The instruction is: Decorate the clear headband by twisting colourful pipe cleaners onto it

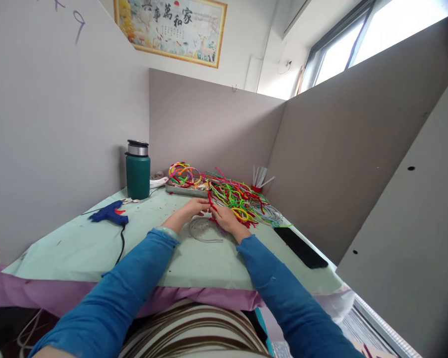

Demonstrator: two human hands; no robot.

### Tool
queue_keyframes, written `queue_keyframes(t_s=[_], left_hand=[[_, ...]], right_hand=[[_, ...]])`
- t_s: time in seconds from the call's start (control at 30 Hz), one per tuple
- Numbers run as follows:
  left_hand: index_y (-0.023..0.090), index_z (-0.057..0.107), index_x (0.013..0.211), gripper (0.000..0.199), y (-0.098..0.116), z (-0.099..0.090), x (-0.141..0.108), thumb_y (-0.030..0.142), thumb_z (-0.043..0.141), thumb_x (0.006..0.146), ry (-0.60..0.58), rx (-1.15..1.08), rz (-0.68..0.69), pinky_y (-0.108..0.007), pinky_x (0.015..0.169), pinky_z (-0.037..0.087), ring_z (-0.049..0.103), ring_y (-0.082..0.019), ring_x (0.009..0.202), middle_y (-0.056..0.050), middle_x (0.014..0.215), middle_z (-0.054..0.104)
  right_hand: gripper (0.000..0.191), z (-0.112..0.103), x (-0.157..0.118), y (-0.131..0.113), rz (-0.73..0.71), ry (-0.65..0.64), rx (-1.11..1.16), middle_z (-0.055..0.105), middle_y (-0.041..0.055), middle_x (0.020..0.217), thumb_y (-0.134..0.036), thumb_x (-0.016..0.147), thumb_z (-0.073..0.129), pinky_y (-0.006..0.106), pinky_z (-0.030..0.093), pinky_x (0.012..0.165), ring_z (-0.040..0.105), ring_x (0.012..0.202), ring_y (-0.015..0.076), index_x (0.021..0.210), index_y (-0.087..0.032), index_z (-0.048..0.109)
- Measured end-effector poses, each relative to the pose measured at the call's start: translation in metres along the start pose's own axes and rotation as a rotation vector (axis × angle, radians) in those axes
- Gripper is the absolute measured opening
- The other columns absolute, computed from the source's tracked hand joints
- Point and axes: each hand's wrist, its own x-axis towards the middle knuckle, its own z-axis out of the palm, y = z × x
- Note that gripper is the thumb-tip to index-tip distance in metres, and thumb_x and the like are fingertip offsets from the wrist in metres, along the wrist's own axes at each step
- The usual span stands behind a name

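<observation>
My left hand and my right hand meet over the middle of the table. Between their fingertips stands a red pipe cleaner, pinched by both hands. A thin grey headband lies curved on the tabletop just below the hands. Part of the headband is hidden behind the right hand. Directly beyond my right hand spreads a tangled heap of pipe cleaners in green, red, yellow and other colours.
A metal tray with colourful looped pieces sits at the back. To the left are a green bottle and a blue glue gun with its cord. At right lie a black phone-like slab and white sticks. Grey partitions enclose the table.
</observation>
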Motion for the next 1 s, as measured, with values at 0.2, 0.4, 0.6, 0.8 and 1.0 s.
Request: queue_keyframes(t_s=[0.2,0.4,0.6,0.8,1.0], left_hand=[[0.016,0.073,0.087,0.031,0.0040,-0.0009,-0.0021,0.021,0.073,0.056,-0.052,-0.173,0.032,-0.026,0.067,0.041,0.057,-0.013,0.073,-0.005,0.082,0.068],[0.014,0.073,0.080,0.034,0.0049,-0.0003,-0.0022,0.039,0.076,0.057,0.067,-0.148,0.072,-0.022,0.056,0.036,0.049,-0.008,0.058,-0.004,0.074,0.066],[0.014,0.073,0.082,0.039,0.0011,-0.0033,0.0011,0.039,0.080,0.053,0.137,-0.191,0.046,-0.023,0.054,0.039,0.046,-0.007,0.054,-0.004,0.075,0.066],[0.012,0.072,0.082,0.041,0.0063,-0.0008,-0.0026,0.039,0.081,0.053,0.166,-0.279,0.099,-0.022,0.052,0.038,0.045,-0.006,0.050,-0.002,0.066,0.063],[0.011,0.069,0.075,0.034,0.0101,-0.0009,-0.0045,0.035,0.082,0.054,0.268,-0.284,0.052,-0.023,0.049,0.039,0.045,-0.007,0.047,0.001,0.055,0.056]], right_hand=[[0.029,0.0049,0.0017,-0.0004,0.013,-0.073,-0.028,0.063,0.0044,0.075,-0.034,0.097,0.035,0.028,0.039,0.066,0.055,0.066,0.0163,0.088,-0.020,0.058],[0.023,0.0037,0.0002,-0.0014,0.017,-0.030,0.058,0.062,0.0033,0.073,-0.038,0.091,0.048,0.026,0.037,0.062,0.053,0.064,0.0151,0.084,-0.019,0.060],[0.023,-0.0017,-0.0009,-0.0043,0.062,0.019,0.185,0.062,-0.0005,0.070,-0.033,0.089,0.048,0.023,0.038,0.064,0.052,0.066,0.0128,0.079,-0.019,0.064],[0.026,-0.0011,0.0056,-0.0069,0.119,0.119,0.326,0.065,0.0026,0.075,-0.027,0.087,0.050,0.025,0.041,0.072,0.057,0.076,0.0148,0.072,-0.017,0.069],[0.025,0.0005,0.0045,-0.0065,0.150,0.127,0.439,0.065,0.0016,0.073,-0.034,0.086,0.052,0.024,0.042,0.066,0.057,0.069,0.0143,0.081,-0.017,0.069]])
